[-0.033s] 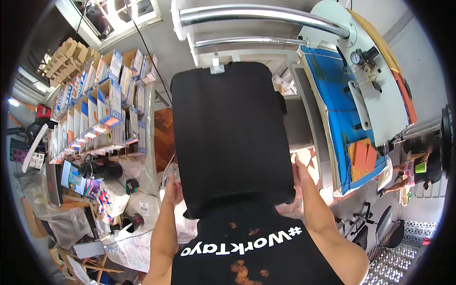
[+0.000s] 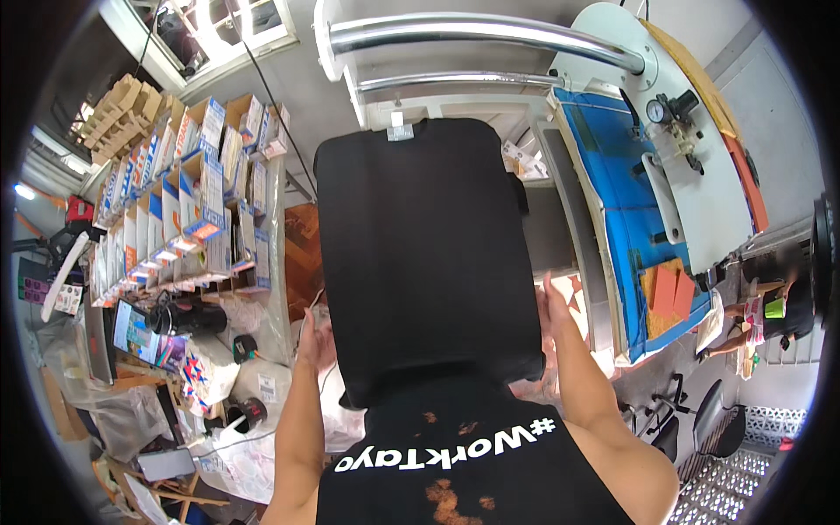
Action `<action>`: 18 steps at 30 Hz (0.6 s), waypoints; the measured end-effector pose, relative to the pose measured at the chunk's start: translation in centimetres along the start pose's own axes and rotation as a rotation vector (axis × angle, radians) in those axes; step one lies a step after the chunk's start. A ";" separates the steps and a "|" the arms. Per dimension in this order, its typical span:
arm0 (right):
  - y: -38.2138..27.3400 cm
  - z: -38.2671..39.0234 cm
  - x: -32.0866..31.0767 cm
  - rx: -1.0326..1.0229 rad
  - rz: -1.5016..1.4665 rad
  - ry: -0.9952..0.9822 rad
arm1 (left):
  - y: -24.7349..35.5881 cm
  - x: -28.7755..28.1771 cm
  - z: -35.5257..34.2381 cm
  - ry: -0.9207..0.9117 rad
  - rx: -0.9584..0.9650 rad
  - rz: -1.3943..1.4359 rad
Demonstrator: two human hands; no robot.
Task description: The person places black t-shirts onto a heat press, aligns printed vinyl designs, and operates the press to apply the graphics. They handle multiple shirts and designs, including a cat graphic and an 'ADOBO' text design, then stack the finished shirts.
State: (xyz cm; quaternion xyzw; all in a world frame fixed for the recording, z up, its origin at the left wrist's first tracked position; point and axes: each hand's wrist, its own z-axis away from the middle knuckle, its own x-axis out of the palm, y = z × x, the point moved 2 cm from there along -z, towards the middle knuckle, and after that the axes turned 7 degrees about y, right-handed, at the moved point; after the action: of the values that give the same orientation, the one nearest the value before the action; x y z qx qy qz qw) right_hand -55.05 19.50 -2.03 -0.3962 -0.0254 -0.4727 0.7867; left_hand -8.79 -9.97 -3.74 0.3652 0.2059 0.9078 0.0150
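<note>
A black T-shirt (image 2: 424, 254) lies spread smooth over a flat rectangular board in front of me, its neck label at the far end. Its near end hangs close to my body. My left hand (image 2: 316, 343) is beside the shirt's left edge, fingers stretched upward and holding nothing. On the opposite side, my right hand (image 2: 553, 311) is at the shirt's right edge, fingers extended and partly hidden by the cloth. Whether either hand touches the shirt I cannot tell.
A heat press with a blue pad (image 2: 604, 184), a pressure gauge (image 2: 658, 109) and a chrome bar (image 2: 481, 33) stands right and beyond. Left are cardboard file boxes (image 2: 166, 192), a laptop (image 2: 136, 332) and a cluttered table. Office chairs (image 2: 713, 420) and another person (image 2: 792, 306) are far right.
Both hands have straightened their fingers and shifted slightly upward along the shirt's sides. The shirt stays nearly in place.
</note>
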 end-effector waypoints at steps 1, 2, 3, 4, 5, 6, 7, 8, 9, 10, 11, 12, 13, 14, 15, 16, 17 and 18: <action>-2.9 -1.8 3.0 0.037 -0.105 -0.075 | 2.8 2.7 -1.0 -0.001 0.039 0.008; -5.3 -3.9 5.4 -0.015 -0.085 -0.124 | 5.2 5.1 -2.3 -0.006 0.077 0.011; -7.5 -5.9 7.8 -0.067 -0.062 -0.175 | 7.4 6.4 -4.1 0.004 0.106 -0.020; -9.4 -7.2 10.2 -0.095 -0.043 -0.115 | 9.4 7.6 -6.3 0.009 0.132 -0.053; -11.0 -8.1 11.9 -0.123 -0.027 -0.047 | 11.1 8.6 -8.3 0.011 0.152 -0.087; -12.2 -9.6 12.0 -0.154 -0.064 -0.048 | 12.6 9.8 -9.9 0.004 0.165 -0.038; -13.1 -11.3 11.9 -0.186 -0.100 -0.049 | 14.1 10.9 -11.2 -0.002 0.176 0.011; -14.1 -13.0 11.5 -0.213 -0.135 -0.048 | 15.3 11.4 -12.7 -0.004 0.184 0.062; -16.0 -14.9 12.0 -0.254 -0.171 0.004 | 18.2 8.2 -15.0 -0.006 0.313 0.053; -17.1 -16.1 12.1 -0.276 -0.210 0.068 | 20.2 4.1 -16.6 0.006 0.428 0.048; -18.2 -17.1 10.4 -0.314 -0.252 0.167 | 21.1 5.2 -17.0 0.045 0.391 0.114; -19.2 -18.6 9.1 -0.312 -0.311 0.194 | 22.9 3.8 -17.2 0.153 0.341 0.151; -19.5 -19.7 7.9 -0.304 -0.366 0.220 | 24.1 2.3 -17.0 0.088 0.333 0.114; -19.5 -19.7 10.2 -0.281 -0.400 0.253 | 25.0 -0.7 -15.5 0.138 0.419 0.138; -19.4 -20.6 8.1 -0.342 -0.393 0.291 | 25.3 0.3 -15.8 0.154 0.456 0.108; -19.1 -22.0 6.3 -0.400 -0.383 0.325 | 25.4 -0.4 -17.2 0.124 0.443 0.122; -18.9 -23.3 4.5 -0.452 -0.376 0.348 | 26.0 -1.4 -18.3 0.099 0.442 0.131; -18.5 -24.0 3.5 -0.374 -0.387 0.431 | 25.6 -1.2 -18.8 0.112 0.436 0.143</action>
State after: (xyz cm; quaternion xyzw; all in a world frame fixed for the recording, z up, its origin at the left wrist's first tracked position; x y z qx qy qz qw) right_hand -75.31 -3.00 -5.94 -0.4125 0.1536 -0.6826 0.5834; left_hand -17.36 -40.37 -6.86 0.3227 0.3713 0.8593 -0.1402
